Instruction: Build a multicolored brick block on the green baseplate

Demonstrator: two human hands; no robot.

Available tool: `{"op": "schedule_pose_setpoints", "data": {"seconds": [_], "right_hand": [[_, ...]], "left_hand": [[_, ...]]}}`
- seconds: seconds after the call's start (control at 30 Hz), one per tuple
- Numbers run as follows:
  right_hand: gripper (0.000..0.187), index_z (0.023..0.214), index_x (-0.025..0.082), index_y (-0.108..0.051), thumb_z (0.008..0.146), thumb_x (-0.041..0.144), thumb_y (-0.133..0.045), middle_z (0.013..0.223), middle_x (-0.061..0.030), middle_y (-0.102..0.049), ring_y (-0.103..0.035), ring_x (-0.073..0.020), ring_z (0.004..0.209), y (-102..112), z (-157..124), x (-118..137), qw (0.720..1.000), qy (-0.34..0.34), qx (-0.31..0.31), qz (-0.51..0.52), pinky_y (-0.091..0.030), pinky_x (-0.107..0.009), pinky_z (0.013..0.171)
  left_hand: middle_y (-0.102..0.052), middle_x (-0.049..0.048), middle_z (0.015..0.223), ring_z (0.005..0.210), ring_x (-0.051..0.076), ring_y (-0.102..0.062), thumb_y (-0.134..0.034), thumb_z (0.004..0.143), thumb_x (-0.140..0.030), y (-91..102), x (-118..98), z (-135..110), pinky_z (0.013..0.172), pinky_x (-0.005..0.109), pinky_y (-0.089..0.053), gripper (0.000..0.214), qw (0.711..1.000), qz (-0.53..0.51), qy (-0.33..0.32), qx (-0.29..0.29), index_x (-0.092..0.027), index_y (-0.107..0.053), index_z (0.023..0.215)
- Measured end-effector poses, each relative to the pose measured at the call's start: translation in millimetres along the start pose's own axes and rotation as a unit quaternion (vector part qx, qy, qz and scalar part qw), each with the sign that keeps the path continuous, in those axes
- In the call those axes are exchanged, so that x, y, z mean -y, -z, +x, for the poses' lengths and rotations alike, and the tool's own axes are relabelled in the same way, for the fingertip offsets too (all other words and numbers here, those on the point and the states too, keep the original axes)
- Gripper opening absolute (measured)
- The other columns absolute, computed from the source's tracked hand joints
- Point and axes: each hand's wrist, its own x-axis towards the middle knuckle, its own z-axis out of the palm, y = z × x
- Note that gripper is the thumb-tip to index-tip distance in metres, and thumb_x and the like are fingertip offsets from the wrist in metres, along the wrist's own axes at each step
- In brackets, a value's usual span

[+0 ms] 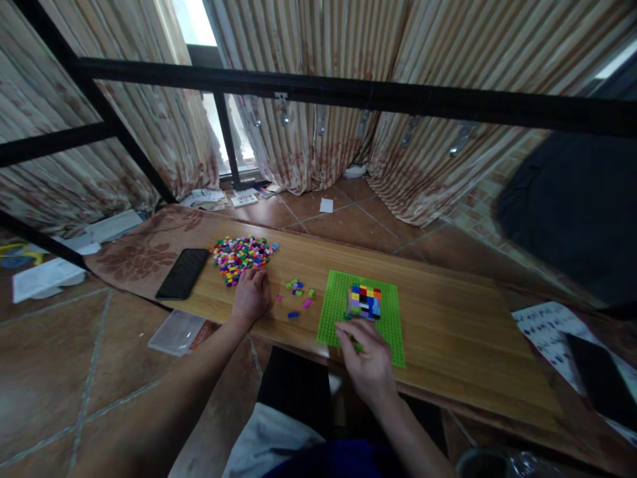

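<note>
A heap of small coloured toy bricks (241, 255) lies toward the left of the wooden board. At its near edge rests my left hand (251, 293), fingers curled down; whatever they hold is hidden. On the green baseplate (331, 312) stands a block built of red, yellow, blue, white and purple bricks (365, 302). My right hand (367, 358) is just in front of this block, over the baseplate, thumb and forefinger bent toward each other in a pinch. Anything between those fingertips is too small to make out. Several loose bricks (297, 287) are scattered between the hands, a blue brick (293, 315) nearest me.
A black phone (182, 273) lies left of the heap. A clear plastic lid (176, 332) is on the floor below the board. At far right, a dark phone (600, 378) rests on a printed sheet (542, 325). A black metal rail (318, 86) crosses beyond the board.
</note>
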Motion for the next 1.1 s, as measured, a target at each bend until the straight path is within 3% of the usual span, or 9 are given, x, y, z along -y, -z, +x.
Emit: {"op": "schedule_pose_setpoints", "data": {"seconds": [0.17, 0.5, 0.77, 0.97, 1.1], "right_hand": [[0.021, 0.093, 0.026, -0.071, 0.09, 0.025, -0.051, 0.084, -0.0038, -0.069, -0.063, -0.019, 0.081, -38.8, -0.9, -2.2, 0.999, 0.005, 0.051, -0.009, -0.05, -0.034, 0.077], [0.018, 0.093, 0.023, -0.07, 0.087, 0.024, -0.054, 0.092, -0.0071, -0.065, -0.056, -0.0238, 0.093, -86.0, 53.4, -13.3, 0.992, 0.006, 0.053, -0.117, -0.044, -0.037, 0.084], [0.017, 0.096, 0.022, -0.069, 0.086, 0.024, -0.055, 0.092, -0.008, -0.062, -0.053, -0.0248, 0.093, -106.5, 74.9, -16.4, 0.987, 0.003, 0.068, -0.149, -0.041, -0.037, 0.085], [0.014, 0.088, 0.022, -0.07, 0.086, 0.027, -0.057, 0.092, -0.0092, -0.062, -0.051, -0.0252, 0.095, -123.0, 88.4, -16.6, 0.983, -0.021, 0.073, -0.165, -0.04, -0.037, 0.086], [0.015, 0.082, 0.023, -0.069, 0.087, 0.023, -0.055, 0.091, -0.0081, -0.063, -0.053, -0.0241, 0.095, -122.1, 89.7, -8.5, 0.987, -0.024, 0.069, -0.142, -0.041, -0.037, 0.087]], "left_hand": [[-0.06, 0.0133, 0.11, 0.105, 0.028, -0.053, -0.044, 0.085, -0.017, 1.2, -2.8, -1.0, 0.095, 0.046, -0.044, 0.026, 1.0, -0.002, 0.009, 0.002, -0.018, -0.063, 0.103], [-0.06, 0.0139, 0.11, 0.106, 0.027, -0.053, -0.044, 0.085, -0.015, 0.9, -3.3, -1.1, 0.095, 0.044, -0.045, 0.025, 1.0, -0.004, 0.003, 0.002, -0.016, -0.062, 0.103], [-0.06, 0.0133, 0.11, 0.106, 0.028, -0.054, -0.045, 0.084, -0.014, 0.6, -3.0, -1.7, 0.095, 0.046, -0.045, 0.026, 1.0, -0.003, 0.008, 0.003, -0.017, -0.062, 0.103], [-0.06, 0.0132, 0.11, 0.105, 0.027, -0.053, -0.045, 0.084, -0.014, -0.7, -1.3, -2.1, 0.095, 0.044, -0.045, 0.025, 1.0, -0.003, 0.003, -0.005, -0.017, -0.062, 0.102], [-0.06, 0.0126, 0.108, 0.103, 0.027, -0.054, -0.044, 0.085, -0.015, -1.8, 1.4, -1.8, 0.094, 0.042, -0.046, 0.025, 1.0, -0.004, -0.002, -0.011, -0.017, -0.062, 0.103]]}}
